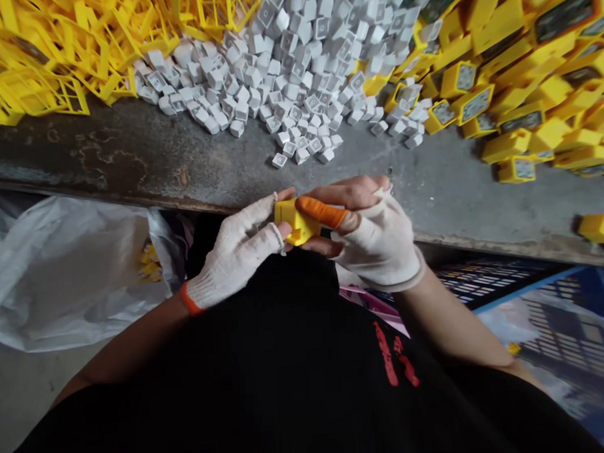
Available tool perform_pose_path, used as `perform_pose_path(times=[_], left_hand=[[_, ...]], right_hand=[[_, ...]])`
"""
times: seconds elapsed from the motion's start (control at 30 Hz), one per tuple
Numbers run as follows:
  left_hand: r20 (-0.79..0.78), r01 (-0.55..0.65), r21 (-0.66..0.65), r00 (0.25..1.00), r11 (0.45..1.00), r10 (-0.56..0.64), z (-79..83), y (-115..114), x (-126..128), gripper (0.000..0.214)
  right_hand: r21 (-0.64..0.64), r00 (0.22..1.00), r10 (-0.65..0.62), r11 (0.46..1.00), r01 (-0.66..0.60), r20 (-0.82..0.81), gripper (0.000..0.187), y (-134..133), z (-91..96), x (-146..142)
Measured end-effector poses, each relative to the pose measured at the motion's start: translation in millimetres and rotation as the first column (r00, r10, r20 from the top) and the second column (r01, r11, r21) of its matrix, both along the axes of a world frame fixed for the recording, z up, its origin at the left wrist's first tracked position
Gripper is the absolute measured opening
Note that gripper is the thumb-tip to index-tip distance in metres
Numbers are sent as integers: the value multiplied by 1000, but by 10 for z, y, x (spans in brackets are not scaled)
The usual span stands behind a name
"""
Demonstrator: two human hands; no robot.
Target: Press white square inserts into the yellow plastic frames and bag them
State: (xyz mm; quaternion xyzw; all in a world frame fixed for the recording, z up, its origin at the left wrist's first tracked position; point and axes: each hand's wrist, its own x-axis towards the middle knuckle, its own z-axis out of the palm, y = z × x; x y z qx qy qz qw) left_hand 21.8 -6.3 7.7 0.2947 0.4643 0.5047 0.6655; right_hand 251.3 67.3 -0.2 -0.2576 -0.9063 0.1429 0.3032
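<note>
Left hand (236, 251) pinching yellow plastic block (292, 221) | right hand (377, 240) pressing against it | white cubes (280, 87), yellow frames (34, 58), yellow blocks (521, 90) lying heaped on surface (128, 147)

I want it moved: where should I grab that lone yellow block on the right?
Take the yellow block across its sides from above, coming from the left: it lies apart from the heap of yellow blocks on the concrete bench, leaving finger room. Its right end is out of view.
</note>
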Motion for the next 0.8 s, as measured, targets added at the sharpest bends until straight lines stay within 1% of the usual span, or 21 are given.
perform_pose_path(times=[0.07, 0.1, 0.13, 0.17, 0.2, 0.23, 0.27, 0.3, 0.33, 0.37, 0.47, 0.5, 0.57, 0.63, 0.67, 0.7, 0.77, 0.8], left_hand=[[-189, -23, 85, 981, 996, 39, 29, 9, -34, 43], [-253, -39, 114, 965, 993, 67, 45, 14, -49, 43], [-294, -53, 130, 952, 990, 89, 61, 16, -62, 41], [-317, -62, 150, 942, 987, 107, 76, 15, -73, 39], [-332, -60, 178, 936, 982, 118, 90, 8, -83, 37], [-345, -56, 209, 930, 976, 127, 103, -2, -92, 36], [-360, -54, 234, 922, 971, 138, 117, -15, -100, 37], [-380, -54, 244, 913, 968, 147, 133, -30, -105, 39], [-399, -58, 247, 904, 967, 156, 150, -46, -107, 41], [-413, -61, 243, 896, 968, 160, 170, -62, -105, 42], [-423, -52, 255, 892, 965, 160, 231, -96, -86, 40], [-423, -53, 263, 891, 963, 164, 246, -101, -80, 38], [-415, -86, 246, 891, 966, 185, 258, -100, -82, 35], [-385, -119, 197, 903, 973, 188, 246, -79, -103, 36], [-344, -124, 190, 921, 974, 185, 233, -57, -117, 38], [-277, -123, 197, 945, 973, 175, 218, -27, -126, 42], [-78, -141, 202, 984, 969, 159, 188, 59, -121, 43], [27, -161, 176, 987, 971, 159, 180, 109, -102, 40]], right_hand=[[-30, 996, -83, 996, 83, -20, 36, -95, -72, -94], [-81, 993, -106, 992, 102, -48, 36, -112, -112, -136], [-161, 988, -119, 982, 103, -93, 43, -106, -150, -170], [-265, 981, -126, 961, 83, -149, 54, -81, -180, -197], [-381, 970, -133, 923, 46, -206, 66, -41, -199, -217], [-492, 956, -141, 870, -3, -256, 74, 5, -204, -232], [-579, 943, -147, 813, -57, -299, 76, 47, -194, -245], [-630, 931, -144, 769, -107, -335, 74, 80, -171, -258], [-653, 923, -135, 743, -146, -360, 71, 97, -139, -274], [-655, 918, -129, 737, -164, -375, 67, 99, -105, -294], [-637, 898, -161, 755, -154, -409, 64, 33, -59, -380], [-647, 883, -187, 746, -157, -430, 65, 5, -77, -413], [-694, 847, -248, 697, -183, -471, 67, -30, -150, -473], [-733, 821, -285, 644, -219, -495, 66, -23, -226, -512], [-740, 820, -279, 629, -237, -499, 64, -4, -245, -524], [-736, 830, -247, 626, -257, -500, 61, 20, -244, -533], [-700, 859, -143, 652, -291, -491, 55, 69, -183, -554], [-677, 874, -95, 674, -296, -476, 54, 83, -128, -570]])
